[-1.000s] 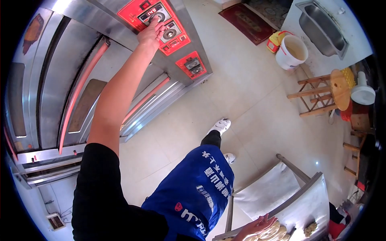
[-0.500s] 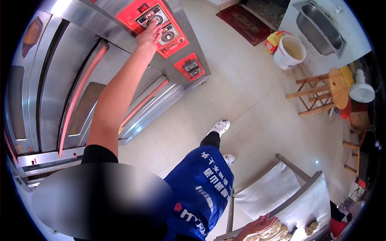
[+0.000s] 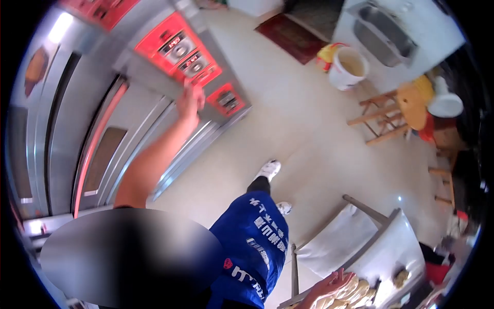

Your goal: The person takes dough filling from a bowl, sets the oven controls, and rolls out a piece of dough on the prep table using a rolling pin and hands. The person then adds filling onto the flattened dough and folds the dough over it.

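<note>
My left hand [image 3: 190, 105] is stretched out in front of the steel oven [image 3: 149, 77], just below the lower knob of its red control panel [image 3: 206, 72]. It is slightly blurred, with one finger pointing towards the panel and nothing visible in it. Lit red digits show beside the two round knobs. At the lower right, my right hand [image 3: 329, 286] has its fingers extended and looks empty. It is beside pale, rounded dough-like pieces [image 3: 355, 291] on a metal-topped table [image 3: 396, 247]. Whether it touches them is unclear.
A smaller red panel [image 3: 225, 100] is lower on the oven. Beyond the tiled floor are a white bucket [image 3: 347, 69], a sink [image 3: 383, 36], a wooden stool [image 3: 411, 105] and a red mat [image 3: 293, 36]. A dark, blurred oval covers the lower left.
My left hand has come off the upper knob and moved down the panel, away from the dials. The view has shifted, showing more of the oven's top. My right hand stays by the dough-like pieces.
</note>
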Action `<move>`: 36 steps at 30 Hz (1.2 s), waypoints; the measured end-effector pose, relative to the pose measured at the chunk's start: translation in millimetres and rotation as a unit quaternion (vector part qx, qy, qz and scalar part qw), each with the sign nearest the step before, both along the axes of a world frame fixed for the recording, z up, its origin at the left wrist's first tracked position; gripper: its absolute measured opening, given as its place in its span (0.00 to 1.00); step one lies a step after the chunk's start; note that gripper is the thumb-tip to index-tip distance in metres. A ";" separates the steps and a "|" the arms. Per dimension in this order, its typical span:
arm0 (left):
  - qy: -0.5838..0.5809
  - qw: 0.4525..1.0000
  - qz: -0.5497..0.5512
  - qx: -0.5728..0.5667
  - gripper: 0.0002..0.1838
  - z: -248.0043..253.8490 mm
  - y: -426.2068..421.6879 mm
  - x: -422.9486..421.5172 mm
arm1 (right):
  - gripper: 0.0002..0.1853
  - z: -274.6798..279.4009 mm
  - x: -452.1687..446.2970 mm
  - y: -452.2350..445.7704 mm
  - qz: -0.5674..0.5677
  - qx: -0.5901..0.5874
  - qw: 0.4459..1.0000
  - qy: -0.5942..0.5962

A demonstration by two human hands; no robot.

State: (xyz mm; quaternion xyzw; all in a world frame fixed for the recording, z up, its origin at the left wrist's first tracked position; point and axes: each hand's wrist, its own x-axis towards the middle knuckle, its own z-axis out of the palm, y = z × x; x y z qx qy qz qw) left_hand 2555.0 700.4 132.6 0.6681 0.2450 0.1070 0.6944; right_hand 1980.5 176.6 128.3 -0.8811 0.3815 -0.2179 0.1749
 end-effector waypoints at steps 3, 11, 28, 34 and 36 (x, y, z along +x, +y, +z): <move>0.142 0.970 -0.164 0.110 0.28 -87.5 2.0 -107.4 | 0.33 19.8 13.7 16.3 -0.062 0.103 0.990 -0.079; 0.150 0.614 -0.583 0.511 0.34 -199.6 42.7 -289.7 | 0.36 118.5 23.3 14.0 -0.164 -0.034 0.984 -0.065; 0.346 0.702 -0.577 0.234 0.10 -172.8 -333.2 124.4 | 0.51 116.6 -12.2 -67.3 -0.585 -0.110 0.795 0.120; 0.272 0.665 -0.654 0.238 0.11 -146.8 -559.7 141.5 | 0.51 -51.7 -39.2 -64.1 -0.628 0.088 0.744 0.211; 0.239 0.676 -0.672 0.188 0.10 -137.8 -608.9 124.8 | 0.50 -46.7 -24.0 -77.1 -0.661 0.114 0.716 0.193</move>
